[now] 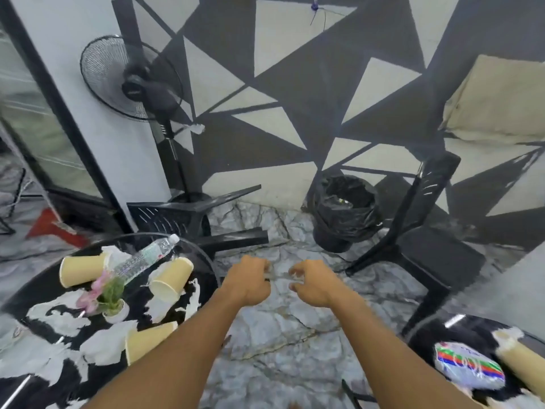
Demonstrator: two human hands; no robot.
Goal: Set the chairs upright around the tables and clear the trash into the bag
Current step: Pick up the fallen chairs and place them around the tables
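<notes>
Clear film [280,276] stretched between both hands' grip.

No legible text, seemingly.

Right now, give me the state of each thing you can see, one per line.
Left chair: tipped over on the floor.
Right chair: upright.
Lined bin: bag open, upright.
Water bottle: capped, lying on the left table.
Three paper cups: on their sides.
Small plant pot: upright.
Left hand and right hand: pinching something thin and clear between them.
</notes>
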